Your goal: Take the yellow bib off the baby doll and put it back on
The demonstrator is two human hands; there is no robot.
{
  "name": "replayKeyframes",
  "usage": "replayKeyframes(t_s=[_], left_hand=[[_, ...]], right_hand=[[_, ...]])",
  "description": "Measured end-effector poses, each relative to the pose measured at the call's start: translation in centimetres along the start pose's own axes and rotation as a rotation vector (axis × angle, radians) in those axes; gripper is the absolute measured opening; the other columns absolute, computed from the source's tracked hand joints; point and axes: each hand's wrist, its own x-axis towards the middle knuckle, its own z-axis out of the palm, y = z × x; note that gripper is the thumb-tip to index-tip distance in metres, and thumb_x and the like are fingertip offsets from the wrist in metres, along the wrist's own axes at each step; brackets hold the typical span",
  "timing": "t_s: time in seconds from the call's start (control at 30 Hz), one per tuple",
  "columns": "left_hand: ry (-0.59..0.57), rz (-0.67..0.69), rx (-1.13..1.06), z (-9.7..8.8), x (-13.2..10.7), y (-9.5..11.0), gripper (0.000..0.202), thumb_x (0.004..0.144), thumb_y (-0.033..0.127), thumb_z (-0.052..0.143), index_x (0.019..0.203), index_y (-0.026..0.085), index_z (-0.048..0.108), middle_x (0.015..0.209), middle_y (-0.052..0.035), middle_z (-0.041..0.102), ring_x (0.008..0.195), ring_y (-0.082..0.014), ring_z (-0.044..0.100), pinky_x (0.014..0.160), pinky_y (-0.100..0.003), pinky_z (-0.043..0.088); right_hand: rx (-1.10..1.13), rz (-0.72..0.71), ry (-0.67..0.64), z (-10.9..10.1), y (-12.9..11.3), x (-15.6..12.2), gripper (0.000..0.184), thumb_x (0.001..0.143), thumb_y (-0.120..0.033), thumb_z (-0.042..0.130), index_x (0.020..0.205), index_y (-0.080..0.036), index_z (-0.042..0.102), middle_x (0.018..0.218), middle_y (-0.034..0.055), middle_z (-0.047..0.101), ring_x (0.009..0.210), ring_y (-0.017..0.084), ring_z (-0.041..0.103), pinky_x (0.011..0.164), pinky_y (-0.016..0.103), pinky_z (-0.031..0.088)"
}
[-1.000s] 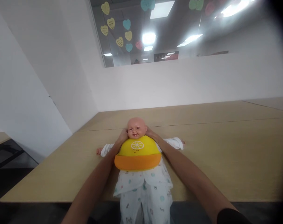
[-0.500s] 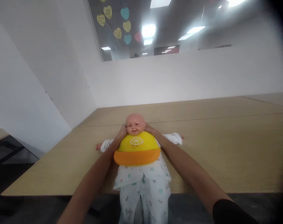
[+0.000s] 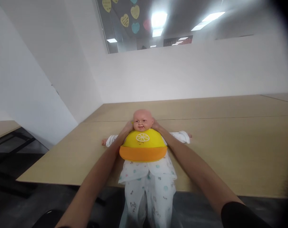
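A bald baby doll lies face up on the table in white patterned clothes, its arms stretched out to the sides. Over its chest lies a yellow bib with an orange pocket and a white citrus slice print. My left hand is at the doll's neck on the left, closed, with a bit of yellow bib strap showing by the fingers. On the other side of the neck is my right hand; its fingers are hidden behind the doll's head and neck.
The doll lies on a light wooden table, its legs reaching past the front edge. A white wall with a window stands behind. Another table is at the far left. Below the front edge a dark rounded object shows.
The view has tilted down and shifted slightly, so everything sits higher and a little to the right. Both hands stay at the doll's neck; yellow strap now shows beside the left hand.
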Motion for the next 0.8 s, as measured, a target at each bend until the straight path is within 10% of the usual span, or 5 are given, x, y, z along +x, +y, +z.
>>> replayKeyframes(t_s=[0.47, 0.8], left_hand=[[-0.007, 0.057, 0.109, -0.6, 1.1, -0.6, 0.01, 0.065, 0.014, 0.081, 0.068, 0.015, 0.072, 0.084, -0.0141, 0.081, 0.104, -0.0378, 0.073, 0.09, -0.042, 0.06], [0.012, 0.179, 0.05, -0.1, 0.8, -1.0, 0.011, 0.07, 0.023, 0.08, 0.07, 0.015, 0.072, 0.085, -0.0138, 0.081, 0.103, -0.0339, 0.071, 0.086, -0.038, 0.062]], right_hand=[[0.119, 0.001, 0.102, 4.4, 2.3, 2.6, 0.056, 0.07, -0.046, 0.077, 0.123, -0.031, 0.079, 0.13, 0.0087, 0.076, 0.158, 0.039, 0.043, 0.132, 0.054, 0.036], [0.11, -0.073, -0.022, 2.2, 1.6, 1.4, 0.055, 0.074, -0.053, 0.081, 0.122, -0.028, 0.078, 0.131, 0.0102, 0.076, 0.154, 0.036, 0.046, 0.134, 0.049, 0.032]])
